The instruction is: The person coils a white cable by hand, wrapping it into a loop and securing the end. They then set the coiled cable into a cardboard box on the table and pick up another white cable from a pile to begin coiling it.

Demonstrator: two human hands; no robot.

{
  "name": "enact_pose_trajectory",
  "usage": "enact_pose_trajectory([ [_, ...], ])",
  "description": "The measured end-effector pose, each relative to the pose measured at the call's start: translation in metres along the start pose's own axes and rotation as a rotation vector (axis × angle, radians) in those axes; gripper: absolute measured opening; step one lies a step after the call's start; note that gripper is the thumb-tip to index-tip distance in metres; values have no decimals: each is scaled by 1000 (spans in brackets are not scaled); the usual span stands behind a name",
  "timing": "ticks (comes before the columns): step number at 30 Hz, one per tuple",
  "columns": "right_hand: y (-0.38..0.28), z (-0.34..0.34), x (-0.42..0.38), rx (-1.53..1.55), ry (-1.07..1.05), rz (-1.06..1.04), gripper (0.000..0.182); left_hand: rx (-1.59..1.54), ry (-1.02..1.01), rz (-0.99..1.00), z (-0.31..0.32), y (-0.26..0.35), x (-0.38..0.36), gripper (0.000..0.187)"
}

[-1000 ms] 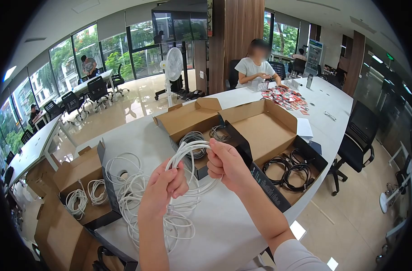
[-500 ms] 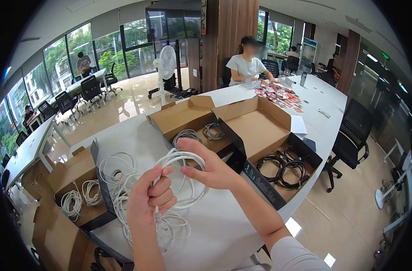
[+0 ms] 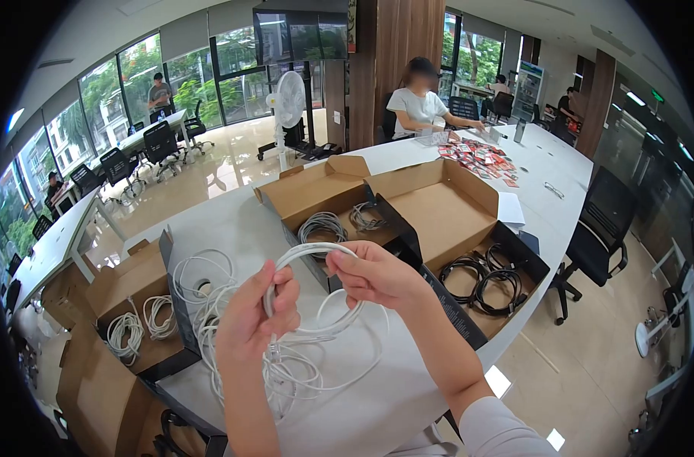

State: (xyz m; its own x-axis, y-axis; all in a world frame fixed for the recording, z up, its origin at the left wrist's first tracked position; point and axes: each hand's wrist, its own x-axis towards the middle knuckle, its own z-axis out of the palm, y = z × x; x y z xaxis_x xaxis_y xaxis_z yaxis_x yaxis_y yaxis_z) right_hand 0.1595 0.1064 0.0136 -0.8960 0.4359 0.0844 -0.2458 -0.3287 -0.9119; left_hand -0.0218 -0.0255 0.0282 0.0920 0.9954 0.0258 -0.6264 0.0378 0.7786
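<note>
Two hands hold one coil of white cable [image 3: 312, 249] above the table [image 3: 221, 221]; loose white cables [image 3: 305, 373] lie below. Left hand [image 3: 261, 311]: fingers closed around the coil's left side. Right hand [image 3: 373, 278]: thumb and fingers curled narrowly on its right side. The coil is likely light, flexible, slightly springy and smooth; the plug [image 3: 274, 351] is probably its most fragile part. Best grip: around all strands, at opposite sides. Ring-shaped, it has no clear long axis; its opening lies between the hands, and the plug points downward below the left hand.
</note>
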Motion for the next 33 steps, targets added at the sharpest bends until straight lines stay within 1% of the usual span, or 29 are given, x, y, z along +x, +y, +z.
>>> enact_pose_trajectory([
  [2, 1, -3, 1, 94, -31, 17, 27, -61, -16, 2, -4, -2, 5, 31],
  [5, 1, -3, 2, 341, 24, 57, 32, -86, -15, 25, -15, -11, 15, 28],
  [6, 1, -3, 2, 320, 50, 40, 33, -83, -10, 36, -17, -13, 18, 28],
  [9, 1, -3, 2, 227, 131, -21, 35, 0, 100, 85, -12, -20, 22, 30],
  [12, -6, 3, -3, 110, 209, -112, 34, 126, 150, 243, -7, -26, 25, 36],
  [14, -11, 5, -9, 91, 249, -186, 34, 153, 155, 268, -7, -20, 25, 41],
  [15, -15, 10, -13, 48, 309, -215, 35, 168, 157, 280, -8, -18, 24, 44],
  [18, -22, 10, -24, 101, 300, -325, 36, 543, 349, 371, -35, -23, 34, 49],
  [19, -23, 9, -26, 113, 318, -350, 37, 753, 408, 254, -39, -26, 37, 50],
  [21, -21, 8, -26, 139, 287, -382, 37, 1164, 520, 5, -46, -29, 43, 52],
  [24, -18, 9, -24, 131, 218, -372, 37, 632, 352, 3, -54, -56, 58, 61],
  [25, -17, 10, -23, 123, 194, -356, 37, 480, 281, 5, -50, -55, 61, 52],
  [28, -12, 10, -19, 88, 142, -327, 36, -36, 118, 184, -51, -53, 65, 41],
  [29, -11, 11, -16, 71, 163, -327, 35, -273, 151, 186, -50, -48, 62, 34],
  [32, -3, 7, -6, -6, 266, -384, 36, -280, 60, 413, -48, -39, 53, 34],
  [33, -2, 7, -3, 12, 304, -388, 35, -213, 98, 414, -48, -32, 50, 34],
])
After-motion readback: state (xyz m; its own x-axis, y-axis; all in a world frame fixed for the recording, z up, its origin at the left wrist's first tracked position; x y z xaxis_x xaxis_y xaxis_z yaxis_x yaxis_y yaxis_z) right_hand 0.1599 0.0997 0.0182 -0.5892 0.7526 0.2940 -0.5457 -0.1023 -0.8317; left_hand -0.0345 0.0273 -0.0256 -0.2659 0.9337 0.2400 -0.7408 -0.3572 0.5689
